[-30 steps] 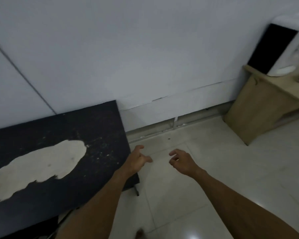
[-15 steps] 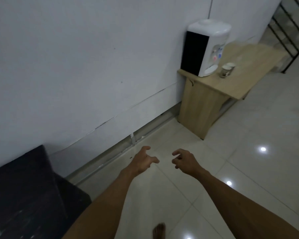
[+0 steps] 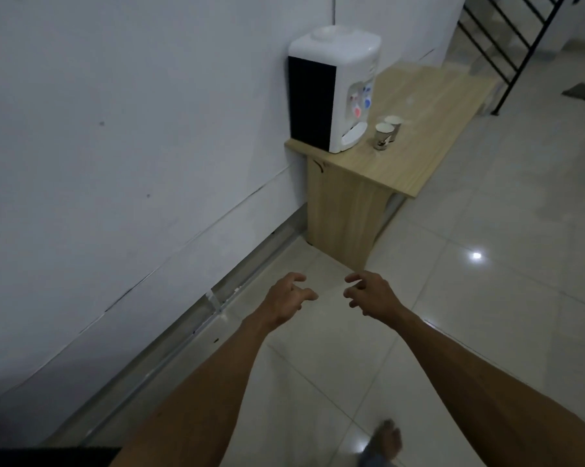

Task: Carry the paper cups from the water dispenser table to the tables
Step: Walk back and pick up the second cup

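Out front, left hand and right hand hang empty, fingers loosely curled. View has swung off the black table; wooden table now sits far ahead. Two paper cups stand right of the dispenser. Pickup looks next.

Two paper cups stand upright on the light wood worktop, close to its near end and just in front of the white water dispenser that occupies the near corner by the wall. The nearer cup has a grey patterned side and an open white rim. The farther cup sits just behind it, partly hidden, the two seemingly touching. Both are set back from the worktop's long open edge.
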